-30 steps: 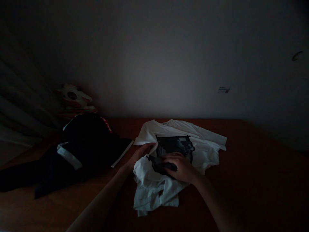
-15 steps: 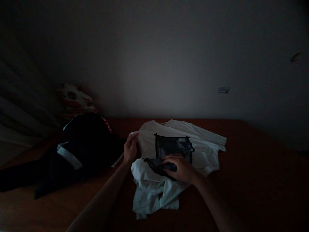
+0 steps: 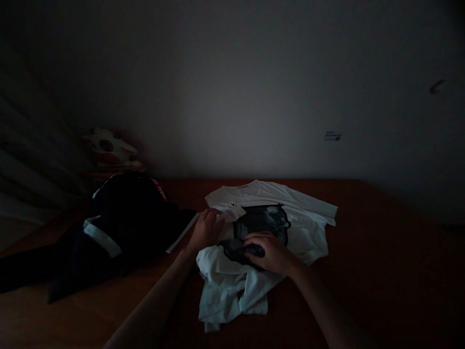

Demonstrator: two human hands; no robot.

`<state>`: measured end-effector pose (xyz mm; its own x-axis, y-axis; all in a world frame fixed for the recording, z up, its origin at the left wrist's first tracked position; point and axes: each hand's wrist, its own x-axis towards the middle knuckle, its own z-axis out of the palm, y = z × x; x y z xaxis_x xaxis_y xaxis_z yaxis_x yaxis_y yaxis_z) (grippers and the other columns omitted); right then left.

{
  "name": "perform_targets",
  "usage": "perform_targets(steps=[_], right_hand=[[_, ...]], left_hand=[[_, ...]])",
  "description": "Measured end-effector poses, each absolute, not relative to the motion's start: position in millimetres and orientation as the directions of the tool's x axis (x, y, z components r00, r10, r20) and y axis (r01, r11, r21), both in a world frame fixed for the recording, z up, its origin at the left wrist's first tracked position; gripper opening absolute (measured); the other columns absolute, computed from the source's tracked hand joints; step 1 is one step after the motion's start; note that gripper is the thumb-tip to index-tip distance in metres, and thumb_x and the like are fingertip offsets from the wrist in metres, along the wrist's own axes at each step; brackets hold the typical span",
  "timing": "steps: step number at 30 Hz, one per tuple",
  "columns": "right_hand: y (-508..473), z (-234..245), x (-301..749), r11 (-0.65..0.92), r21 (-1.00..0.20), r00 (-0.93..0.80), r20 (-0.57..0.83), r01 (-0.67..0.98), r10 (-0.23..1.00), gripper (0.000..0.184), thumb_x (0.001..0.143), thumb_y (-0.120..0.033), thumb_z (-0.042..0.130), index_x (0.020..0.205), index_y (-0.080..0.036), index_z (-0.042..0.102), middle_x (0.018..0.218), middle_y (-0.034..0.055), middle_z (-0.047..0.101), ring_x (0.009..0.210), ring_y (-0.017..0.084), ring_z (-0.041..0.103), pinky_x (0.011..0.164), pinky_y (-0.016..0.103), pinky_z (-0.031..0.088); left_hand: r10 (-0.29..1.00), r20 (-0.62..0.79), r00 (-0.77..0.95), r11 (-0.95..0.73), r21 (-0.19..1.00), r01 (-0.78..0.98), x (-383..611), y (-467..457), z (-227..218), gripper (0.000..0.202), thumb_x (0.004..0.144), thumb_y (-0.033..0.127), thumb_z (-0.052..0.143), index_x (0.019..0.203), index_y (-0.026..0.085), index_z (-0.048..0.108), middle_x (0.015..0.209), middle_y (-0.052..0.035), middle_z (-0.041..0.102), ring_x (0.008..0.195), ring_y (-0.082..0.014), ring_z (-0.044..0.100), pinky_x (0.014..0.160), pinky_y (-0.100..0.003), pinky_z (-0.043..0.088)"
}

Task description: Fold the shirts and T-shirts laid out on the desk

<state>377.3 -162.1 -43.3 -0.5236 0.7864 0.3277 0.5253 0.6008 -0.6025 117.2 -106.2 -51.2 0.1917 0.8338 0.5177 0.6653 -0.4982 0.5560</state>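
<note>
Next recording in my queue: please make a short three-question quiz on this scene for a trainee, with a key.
1. Multiple choice: what is the right hand touching?
A) the wall label
B) the dark print on the shirt
C) the toy

2. True or false: in the picture, the dark clothes lie to the left of the shirt.

3. Short answer: which hand is nearer the dark clothes?

Key: 1. B. 2. True. 3. The left hand.
</note>
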Motion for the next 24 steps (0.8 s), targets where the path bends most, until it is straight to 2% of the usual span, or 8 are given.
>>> perform_targets(steps=[4,7,10,13,15,17,21,24], right_hand=[[-162.2,-42.7,377.5,0.601,-0.6,-0.521,0.33,0.528,0.787,0.019,0.08,-0.022,0.075,0.099,-0.026,0.075,0.118,0.0059,0.076,0.11,0.024,0.071,0.1,0.042,0.05],[-162.9,-41.6,377.6,0.602,-0.597,-0.519,0.332,0.531,0.788,0.02,0.079,-0.022,0.076,0.098,-0.027,0.075,0.118,0.0052,0.076,0.11,0.025,0.071,0.1,0.041,0.049],[-163.4,-40.9,377.2,0.598,-0.6,-0.519,0.328,0.531,0.789,0.019,0.079,-0.021,0.076,0.098,-0.026,0.075,0.118,0.0051,0.076,0.11,0.025,0.071,0.1,0.041,0.049],[-163.0,-41.6,376.7,0.593,-0.604,-0.519,0.321,0.532,0.792,0.018,0.08,-0.022,0.075,0.098,-0.025,0.075,0.118,0.0059,0.076,0.11,0.024,0.071,0.1,0.042,0.049],[-162.3,-43.2,376.6,0.594,-0.603,-0.521,0.32,0.532,0.791,0.018,0.08,-0.022,0.076,0.098,-0.025,0.075,0.118,0.0064,0.076,0.11,0.024,0.071,0.1,0.042,0.048],[-161.3,-45.3,376.8,0.6,-0.599,-0.526,0.322,0.53,0.787,0.018,0.08,-0.022,0.076,0.098,-0.025,0.075,0.118,0.0068,0.076,0.11,0.024,0.07,0.1,0.041,0.048],[-160.0,-48.7,377.6,0.605,-0.593,-0.523,0.332,0.531,0.785,0.017,0.082,-0.023,0.075,0.098,-0.025,0.075,0.118,0.0063,0.076,0.11,0.024,0.07,0.1,0.04,0.048],[-159.6,-49.4,378.5,0.602,-0.596,-0.521,0.331,0.531,0.787,0.016,0.083,-0.024,0.074,0.098,-0.025,0.075,0.117,0.0062,0.076,0.109,0.024,0.071,0.099,0.041,0.049]], left_hand=[[0.869,0.447,0.213,-0.458,0.561,0.69,113.7,-99.9,-55.2,0.024,0.08,0.04,0.069,0.095,0.022,0.072,0.101,-0.0133,0.072,0.1,-0.0313,0.066,0.097,-0.047,0.048],[0.891,0.393,0.228,-0.448,0.676,0.585,115.4,-102.6,-51.9,0.014,0.081,0.036,0.068,0.085,0.024,0.071,0.098,-0.0098,0.075,0.097,-0.0275,0.068,0.094,-0.041,0.049],[0.935,0.319,0.155,-0.354,0.813,0.462,119.2,-106.5,-49.5,0.018,0.081,0.041,0.067,0.086,0.023,0.067,0.099,-0.0077,0.075,0.094,-0.0237,0.07,0.087,-0.034,0.051],[0.965,0.246,0.092,-0.262,0.882,0.391,122.2,-105.5,-51.8,0.034,0.078,0.049,0.071,0.096,0.021,0.063,0.091,-0.0057,0.074,0.084,-0.0212,0.07,0.077,-0.031,0.052],[0.976,0.207,0.07,-0.218,0.886,0.41,123.3,-102.6,-54.1,0.044,0.076,0.053,0.071,0.104,0.02,0.061,0.089,-0.0056,0.073,0.08,-0.0213,0.07,0.074,-0.031,0.053],[0.979,0.187,0.079,-0.201,0.845,0.495,123.9,-100.1,-54.8,0.043,0.077,0.052,0.069,0.104,0.019,0.064,0.09,-0.0066,0.073,0.081,-0.0224,0.069,0.075,-0.033,0.053],[0.957,0.245,0.156,-0.284,0.674,0.682,125.2,-101.4,-51.4,0.028,0.076,0.048,0.067,0.073,0.02,0.065,0.084,-0.0072,0.068,0.085,-0.0236,0.066,0.08,-0.034,0.051],[0.955,0.27,0.124,-0.286,0.721,0.631,125.7,-106.2,-44.9,0.034,0.078,0.053,0.063,0.072,0.02,0.061,0.078,-0.0044,0.065,0.077,-0.0204,0.062,0.072,-0.03,0.049]])
